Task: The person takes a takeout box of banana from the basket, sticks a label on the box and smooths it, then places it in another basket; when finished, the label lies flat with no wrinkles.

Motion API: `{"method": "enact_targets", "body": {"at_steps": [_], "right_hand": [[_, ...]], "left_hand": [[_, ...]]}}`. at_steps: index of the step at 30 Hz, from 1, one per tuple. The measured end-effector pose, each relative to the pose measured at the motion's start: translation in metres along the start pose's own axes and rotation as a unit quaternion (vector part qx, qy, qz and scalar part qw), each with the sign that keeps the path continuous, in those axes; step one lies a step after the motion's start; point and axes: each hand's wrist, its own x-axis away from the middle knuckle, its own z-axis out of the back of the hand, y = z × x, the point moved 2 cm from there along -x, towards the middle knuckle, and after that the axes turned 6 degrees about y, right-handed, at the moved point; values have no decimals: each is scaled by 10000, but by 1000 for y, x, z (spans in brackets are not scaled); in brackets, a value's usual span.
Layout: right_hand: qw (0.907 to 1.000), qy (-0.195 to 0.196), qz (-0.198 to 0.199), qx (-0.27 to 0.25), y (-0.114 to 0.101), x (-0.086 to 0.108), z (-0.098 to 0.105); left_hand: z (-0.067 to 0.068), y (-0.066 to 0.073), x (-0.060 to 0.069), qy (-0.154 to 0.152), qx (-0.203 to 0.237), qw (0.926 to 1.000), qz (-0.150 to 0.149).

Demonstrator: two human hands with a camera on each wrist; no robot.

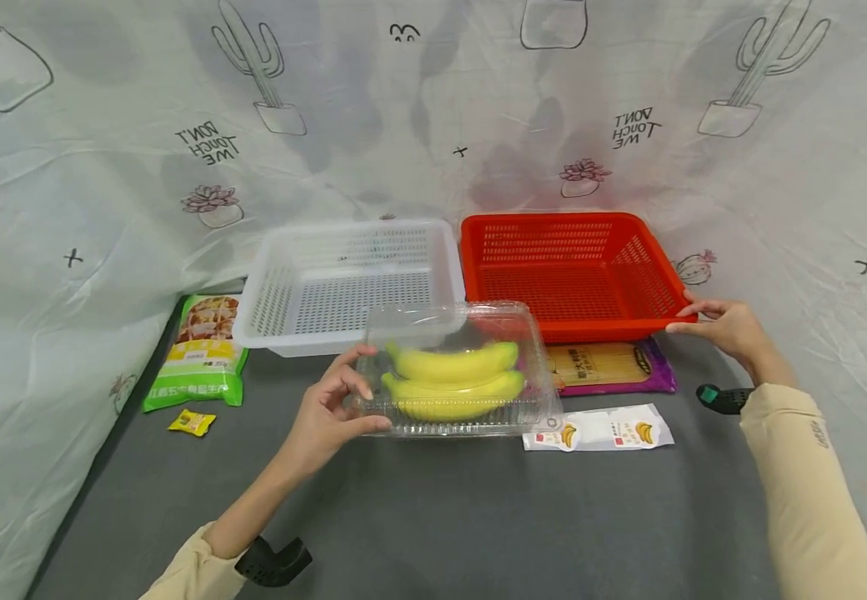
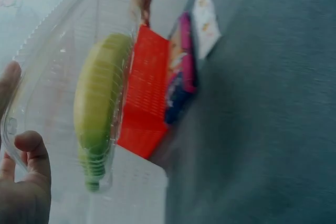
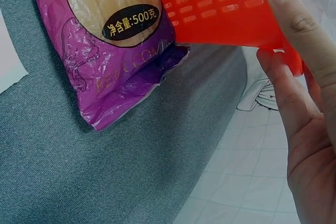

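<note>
My left hand (image 1: 328, 408) grips the left side of a clear plastic clamshell box (image 1: 433, 428) with yellow bananas (image 1: 456, 396) inside. In the left wrist view, the thumb and fingers hold the edge of the box, and one banana (image 2: 100, 98) shows through the plastic. The box is held above the table, overlapping the front of the white basket in the head view. At the right, my right hand (image 1: 734, 329) pinches the front right corner of a red plastic basket (image 1: 576, 292). The right wrist view has the thumb and fingers on either side of its rim (image 3: 273, 38).
Left of the red basket stands a white basket (image 1: 358, 292). A purple noodle packet (image 1: 613, 367) lies before the red basket, with a white banana-print packet (image 1: 606, 428) nearer. At the left are a green food bag (image 1: 201, 354) and a small yellow packet (image 1: 192, 422). Printed cloth rises behind.
</note>
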Motion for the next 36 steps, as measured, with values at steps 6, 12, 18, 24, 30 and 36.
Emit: {"method": "enact_targets", "body": {"at_steps": [6, 12, 18, 24, 30, 36], "right_hand": [[9999, 11, -104, 65, 2, 1, 3], [9998, -21, -155, 122, 4, 2, 3], [9999, -12, -91, 53, 3, 1, 2], [10000, -16, -50, -26, 1, 2, 2], [9999, -42, -123, -77, 1, 1, 1], [9999, -44, -123, -4, 0, 2, 1]], "left_hand": [[3, -13, 18, -167, -180, 9997, -70], [10, -22, 30, -125, -272, 9994, -157], [20, -30, 42, -12, -389, 9992, -118], [33, -38, 51, 67, -509, 9987, 9], [48, -42, 57, 200, -614, 9979, 92], [58, -43, 65, 243, -584, 9980, -48]]}}
